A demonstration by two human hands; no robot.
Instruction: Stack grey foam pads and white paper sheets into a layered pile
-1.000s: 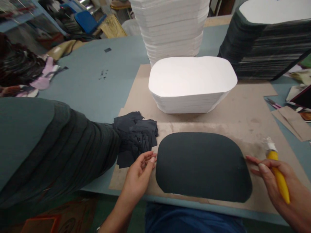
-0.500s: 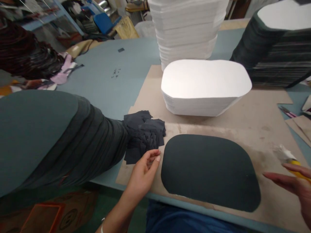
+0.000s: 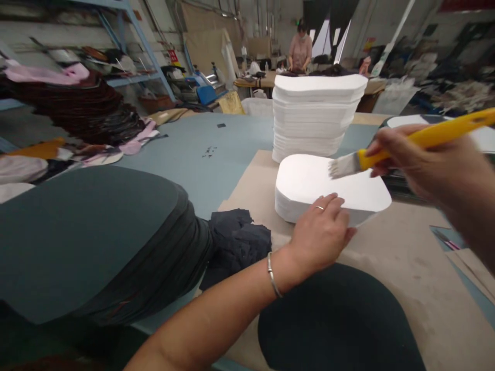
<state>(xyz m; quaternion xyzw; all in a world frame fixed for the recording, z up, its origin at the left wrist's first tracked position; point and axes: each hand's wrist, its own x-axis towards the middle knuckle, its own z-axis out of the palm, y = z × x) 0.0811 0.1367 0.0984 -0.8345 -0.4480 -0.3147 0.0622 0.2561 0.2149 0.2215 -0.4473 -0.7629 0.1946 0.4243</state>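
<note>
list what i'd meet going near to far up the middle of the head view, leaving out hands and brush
Flat dark green sheet with rounded outline → short stack of white, round-cornered sheets → tall stack of similar white sheets → person in a pink top.

Tan board (image 3: 412,260) on the blue-green table (image 3: 181,159) bears a short white stack (image 3: 301,178)

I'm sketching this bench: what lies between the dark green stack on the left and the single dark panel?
A pile of dark scraps, with the left forearm across its near side, as the head view shows.
</note>
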